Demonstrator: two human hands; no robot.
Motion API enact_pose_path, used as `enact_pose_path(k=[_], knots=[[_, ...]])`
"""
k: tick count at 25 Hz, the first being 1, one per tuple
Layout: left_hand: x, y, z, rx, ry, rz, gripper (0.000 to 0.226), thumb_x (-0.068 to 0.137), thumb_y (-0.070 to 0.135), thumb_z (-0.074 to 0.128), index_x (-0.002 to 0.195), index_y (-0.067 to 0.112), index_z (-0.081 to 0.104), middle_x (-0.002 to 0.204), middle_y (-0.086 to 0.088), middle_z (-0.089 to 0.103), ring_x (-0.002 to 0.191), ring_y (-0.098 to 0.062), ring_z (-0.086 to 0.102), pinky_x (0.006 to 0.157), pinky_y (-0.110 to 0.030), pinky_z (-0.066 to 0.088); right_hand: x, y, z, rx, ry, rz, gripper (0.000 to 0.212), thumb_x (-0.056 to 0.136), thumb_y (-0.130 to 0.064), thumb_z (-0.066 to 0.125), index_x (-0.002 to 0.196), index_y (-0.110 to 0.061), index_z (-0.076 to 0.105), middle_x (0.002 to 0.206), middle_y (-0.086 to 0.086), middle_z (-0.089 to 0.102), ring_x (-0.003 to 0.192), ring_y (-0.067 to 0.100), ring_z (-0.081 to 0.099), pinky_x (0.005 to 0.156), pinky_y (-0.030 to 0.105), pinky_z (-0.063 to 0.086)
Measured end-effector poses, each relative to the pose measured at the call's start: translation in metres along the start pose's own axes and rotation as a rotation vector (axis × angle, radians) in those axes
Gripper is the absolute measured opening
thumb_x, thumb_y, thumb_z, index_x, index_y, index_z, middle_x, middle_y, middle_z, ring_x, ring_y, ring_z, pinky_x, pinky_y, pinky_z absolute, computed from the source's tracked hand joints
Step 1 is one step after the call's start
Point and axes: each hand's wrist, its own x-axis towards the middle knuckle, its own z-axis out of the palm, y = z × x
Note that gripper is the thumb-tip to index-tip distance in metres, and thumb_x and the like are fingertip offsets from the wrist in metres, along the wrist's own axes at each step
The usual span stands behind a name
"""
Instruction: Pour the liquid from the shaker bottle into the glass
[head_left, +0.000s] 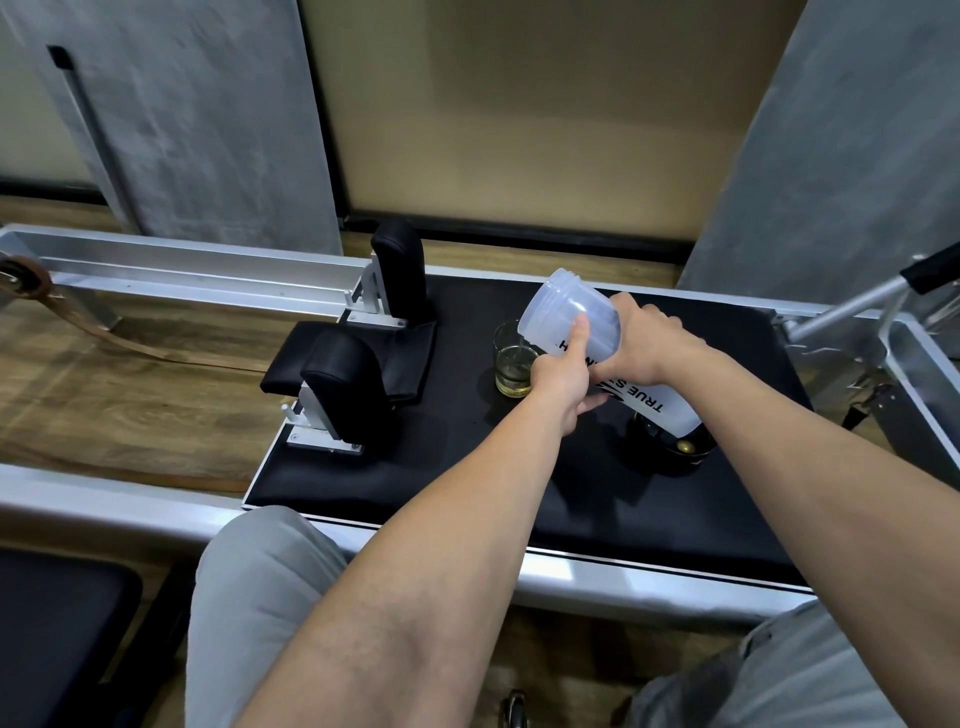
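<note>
A translucent white shaker bottle (566, 312) with black lettering and no lid is tipped on its side above the black pad, its open threaded mouth pointing up and to the left. My left hand (563, 382) grips it from below at the middle. My right hand (644, 338) holds it from above on the far side. A short clear glass (511, 366) stands on the pad just left of my left hand, under the bottle's mouth end, with a little yellowish liquid at its bottom. No stream of liquid can be seen.
The black padded carriage (415, 457) sits in an aluminium frame (182, 265). Two upright black shoulder rests (397, 270) (343, 384) stand left of the glass. A black lid with a brass ball (675, 447) lies under the bottle's base. A metal bar (852, 306) rises at the right.
</note>
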Motion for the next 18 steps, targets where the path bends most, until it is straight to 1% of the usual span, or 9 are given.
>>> enact_pose_path(k=[3,8,13,15,18], knots=[[0.0002,-0.0006,-0.0001,0.002,-0.002,-0.004,0.069,0.094,0.068,0.059,0.129,0.009,0.062,0.119,-0.010,0.074,0.103,-0.024,0.075,0.080,-0.038,0.067,-0.0001,-0.0001,-0.0004,0.000,-0.003,0.002,0.091,0.060,-0.062,0.082,0.128,-0.028,0.033,0.114,0.005,0.045,0.108,0.032,0.042,0.093,0.061,0.046],[0.0011,-0.0014,-0.0005,-0.003,-0.004,-0.008,0.069,0.094,0.068,0.059,0.130,0.009,0.061,0.119,-0.011,0.074,0.103,-0.024,0.075,0.082,-0.039,0.067,-0.0008,-0.0008,-0.0005,-0.005,-0.005,0.000,0.089,0.062,-0.060,0.082,0.129,-0.027,0.033,0.115,0.006,0.046,0.108,0.033,0.043,0.094,0.062,0.046],[0.0004,-0.0007,-0.0008,0.001,-0.004,-0.004,0.069,0.094,0.068,0.059,0.131,0.009,0.061,0.121,-0.010,0.073,0.103,-0.024,0.075,0.079,-0.037,0.066,-0.0009,-0.0010,-0.0010,-0.006,-0.011,0.000,0.087,0.060,-0.061,0.082,0.123,-0.028,0.033,0.113,0.005,0.045,0.109,0.033,0.043,0.094,0.061,0.046],[-0.0002,0.0002,-0.0008,0.000,-0.006,0.000,0.069,0.094,0.068,0.059,0.132,0.010,0.061,0.122,-0.010,0.073,0.104,-0.024,0.074,0.078,-0.037,0.066,-0.0005,-0.0014,-0.0014,-0.007,-0.011,-0.001,0.088,0.060,-0.062,0.082,0.124,-0.027,0.033,0.113,0.005,0.045,0.108,0.033,0.042,0.095,0.062,0.046],[-0.0001,0.0000,-0.0002,0.007,-0.006,-0.007,0.069,0.094,0.068,0.059,0.132,0.010,0.061,0.122,-0.009,0.073,0.101,-0.024,0.075,0.082,-0.039,0.066,0.0002,-0.0012,-0.0021,-0.009,-0.008,-0.002,0.090,0.060,-0.061,0.083,0.126,-0.026,0.033,0.113,0.006,0.045,0.108,0.033,0.042,0.096,0.062,0.045]])
